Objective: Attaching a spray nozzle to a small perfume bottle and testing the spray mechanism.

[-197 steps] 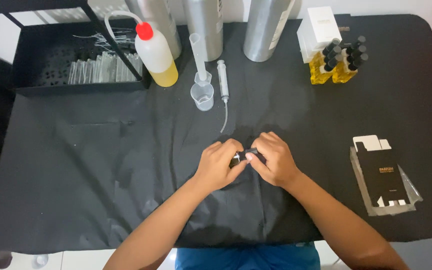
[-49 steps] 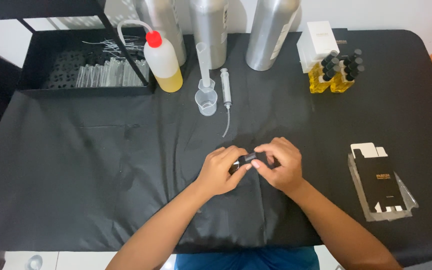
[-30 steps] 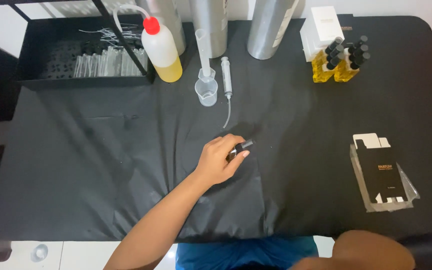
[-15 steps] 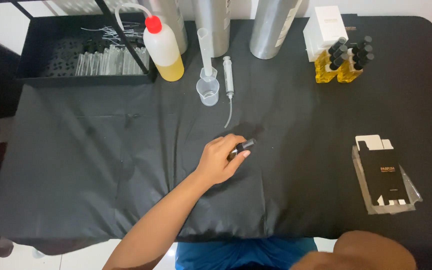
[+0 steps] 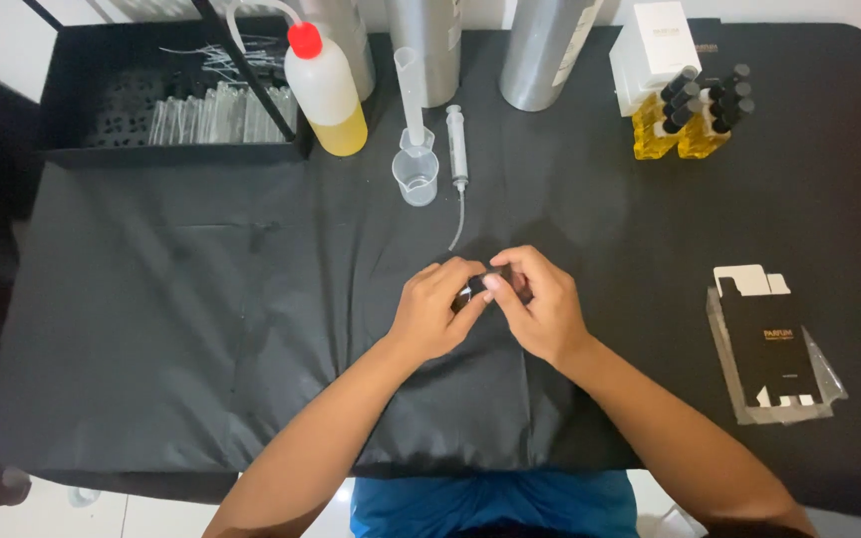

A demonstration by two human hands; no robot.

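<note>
Both hands meet over the middle of the black cloth, closed together on a small dark vial that shows only as a sliver between the fingers. The left hand cups it from its own side, fingers curled tight; the right hand pinches the other end with thumb and fingertips. Just beyond the grip lies a syringe with its thin tube trailing toward the hands, beside a small beaker and a measuring cylinder. Farther off to the left stands a wash bottle; to the right, well apart, a flat black carton and yellow bottles.
</note>
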